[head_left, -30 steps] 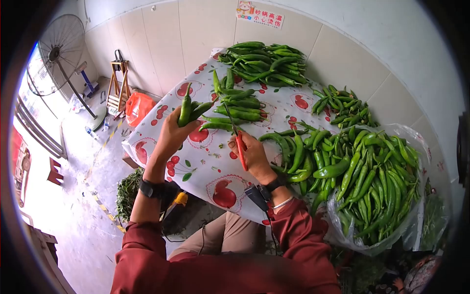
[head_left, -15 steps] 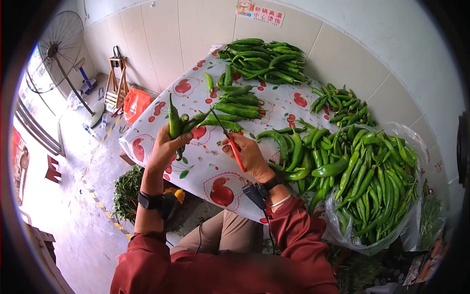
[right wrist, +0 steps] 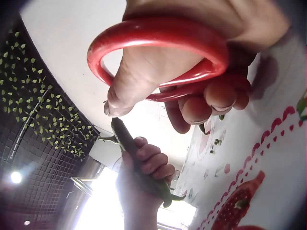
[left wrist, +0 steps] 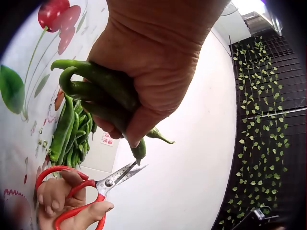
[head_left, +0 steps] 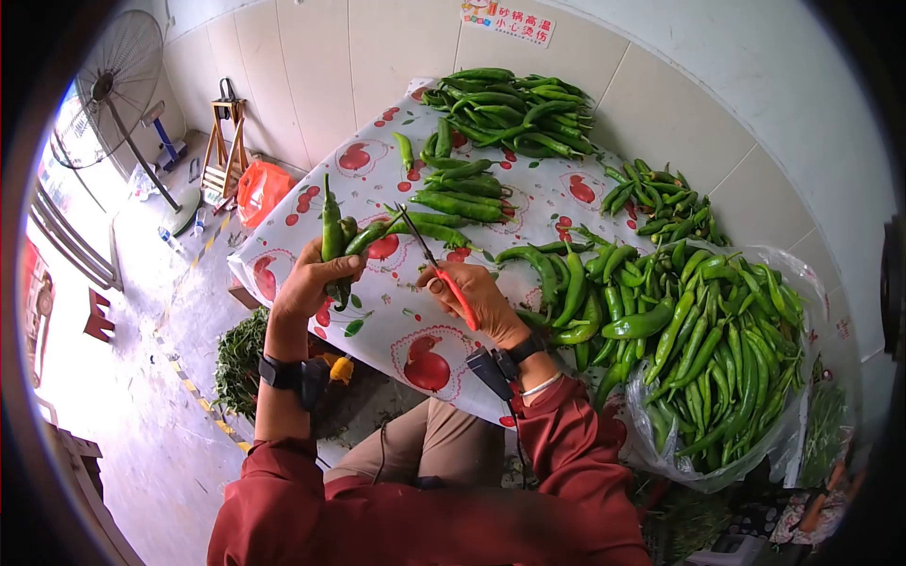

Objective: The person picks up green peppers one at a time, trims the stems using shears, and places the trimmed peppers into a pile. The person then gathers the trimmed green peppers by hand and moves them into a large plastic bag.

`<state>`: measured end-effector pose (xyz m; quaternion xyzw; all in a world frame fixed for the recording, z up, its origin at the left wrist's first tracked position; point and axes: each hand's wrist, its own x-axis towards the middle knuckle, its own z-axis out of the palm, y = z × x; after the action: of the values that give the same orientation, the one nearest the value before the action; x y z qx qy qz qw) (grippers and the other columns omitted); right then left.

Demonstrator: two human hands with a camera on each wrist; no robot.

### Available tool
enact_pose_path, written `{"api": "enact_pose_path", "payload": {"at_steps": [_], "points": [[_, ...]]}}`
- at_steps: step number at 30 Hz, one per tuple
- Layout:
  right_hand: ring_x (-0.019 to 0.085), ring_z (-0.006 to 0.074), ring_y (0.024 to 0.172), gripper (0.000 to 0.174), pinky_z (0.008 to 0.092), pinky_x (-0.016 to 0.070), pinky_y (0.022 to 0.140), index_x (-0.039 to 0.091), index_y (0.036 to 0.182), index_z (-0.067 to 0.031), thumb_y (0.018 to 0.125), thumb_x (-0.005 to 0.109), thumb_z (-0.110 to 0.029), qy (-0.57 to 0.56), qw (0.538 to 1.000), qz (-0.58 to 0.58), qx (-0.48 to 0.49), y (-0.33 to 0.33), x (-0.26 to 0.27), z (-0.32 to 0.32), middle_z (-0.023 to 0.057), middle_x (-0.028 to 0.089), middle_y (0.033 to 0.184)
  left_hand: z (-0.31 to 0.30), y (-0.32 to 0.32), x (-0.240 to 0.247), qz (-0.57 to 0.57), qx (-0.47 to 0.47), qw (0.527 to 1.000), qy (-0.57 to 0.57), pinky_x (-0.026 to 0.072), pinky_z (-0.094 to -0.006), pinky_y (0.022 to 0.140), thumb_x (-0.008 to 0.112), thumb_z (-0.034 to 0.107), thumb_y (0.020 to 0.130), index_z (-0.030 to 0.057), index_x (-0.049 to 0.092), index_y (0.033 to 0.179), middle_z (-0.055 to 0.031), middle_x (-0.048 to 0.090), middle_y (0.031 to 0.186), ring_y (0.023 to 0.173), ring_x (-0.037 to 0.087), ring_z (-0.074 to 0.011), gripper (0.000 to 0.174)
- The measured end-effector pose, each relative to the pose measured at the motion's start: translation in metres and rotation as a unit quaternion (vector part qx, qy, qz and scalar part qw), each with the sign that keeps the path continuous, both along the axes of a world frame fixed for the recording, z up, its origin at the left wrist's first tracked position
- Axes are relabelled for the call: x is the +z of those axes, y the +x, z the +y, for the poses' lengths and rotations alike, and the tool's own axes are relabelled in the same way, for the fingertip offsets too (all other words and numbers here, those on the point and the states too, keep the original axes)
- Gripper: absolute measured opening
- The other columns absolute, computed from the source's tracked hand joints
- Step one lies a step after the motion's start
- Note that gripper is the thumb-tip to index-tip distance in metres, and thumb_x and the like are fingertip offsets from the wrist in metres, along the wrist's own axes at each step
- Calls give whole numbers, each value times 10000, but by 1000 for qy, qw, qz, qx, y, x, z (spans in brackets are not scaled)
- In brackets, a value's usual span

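Several long green peppers [head_left: 331, 231] are bunched in my left hand [head_left: 310, 281], above the left part of the table. One pepper of the bunch points toward the right hand. My right hand [head_left: 483, 304] grips red-handled scissors [left wrist: 109, 183], with thumb and fingers through the handle loops. In the left wrist view the blades stand slightly parted, right at the stem end of that pepper. A row of green peppers [head_left: 462, 203] lies on the table just beyond the scissors. Small cut bits lie on the cloth near the right hand.
The table has a white fruit-print cloth [head_left: 377, 316]. A large pepper pile [head_left: 727, 363] fills a clear plastic bag at right. Another pepper heap [head_left: 514, 108] lies at the back, with a smaller one [head_left: 665, 203] by the wall. Leafy greens [head_left: 241, 363] sit below the table's left edge.
My left hand has moved left and slightly down with its peppers. The scissors have shifted left, with their tips now at the end of the pepper pointing right.
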<state>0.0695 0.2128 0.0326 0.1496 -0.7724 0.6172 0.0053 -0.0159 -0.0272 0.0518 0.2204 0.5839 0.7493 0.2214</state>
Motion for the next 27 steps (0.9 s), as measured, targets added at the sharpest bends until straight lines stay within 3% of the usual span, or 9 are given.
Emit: {"api": "enact_pose_path", "payload": {"at_steps": [10,18,25,27], "points": [[395,46,456,542,212,351,457,632,935,2,892,545,-531,-28,999,-21,25,-1,-1,1,-48,431,524,-1,-1,-6,-23,-11,1000,18,397,-250,623,695,169,767,2,522,1021,-54,522,826,683,476,-132,350],[418,23,450,296,182,312,415,651,890,-10,890,644,-306,-112,993,-30,10,2,-3,-2,-30,478,577,-8,1,-2,3,16,1000,-25,402,-242,594,701,193,776,1,561,968,-29,527,760,651,484,-113,306],[424,28,452,263,188,312,412,650,884,-7,896,638,-270,-130,991,5,14,-1,-14,-5,-24,496,592,-16,7,0,9,52,997,-61,399,-225,589,723,230,783,38,586,914,0,549,726,631,506,-88,270],[439,30,469,279,191,334,426,647,856,-9,893,637,-285,-95,995,3,-27,2,-9,-6,-23,504,595,-17,8,0,5,80,994,-70,396,-225,575,720,235,786,41,586,910,0,548,719,620,504,-85,267]]}}
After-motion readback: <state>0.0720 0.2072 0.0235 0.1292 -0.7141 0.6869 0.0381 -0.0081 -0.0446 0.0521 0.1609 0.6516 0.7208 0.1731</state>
